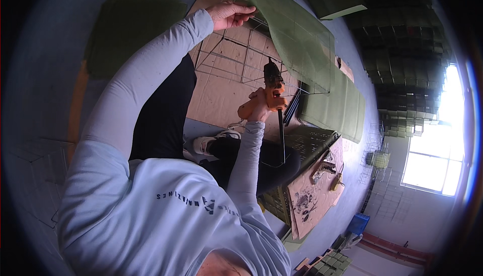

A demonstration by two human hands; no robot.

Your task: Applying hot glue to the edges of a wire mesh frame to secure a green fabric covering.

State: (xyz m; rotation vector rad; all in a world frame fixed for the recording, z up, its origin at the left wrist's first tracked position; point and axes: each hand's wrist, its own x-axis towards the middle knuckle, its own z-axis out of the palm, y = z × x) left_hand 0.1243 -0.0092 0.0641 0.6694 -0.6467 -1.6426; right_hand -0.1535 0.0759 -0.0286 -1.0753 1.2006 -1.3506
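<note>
My right hand is wrapped round an orange hot glue gun with a dark, crusted nozzle. A long black glue stick sticks out of its back end. Ahead of the nozzle, a thin green sheet lies curved over a wire frame. The fingers of my left hand are pinched together at the sheet's left edge, near the top of the frame. Brown cardboard spreads beneath the frame.
More green sheets lie at right, beside several black glue sticks. A green crate bears stained cardboard. Another green stack lies on the floor at left. Green boxes are piled at far right.
</note>
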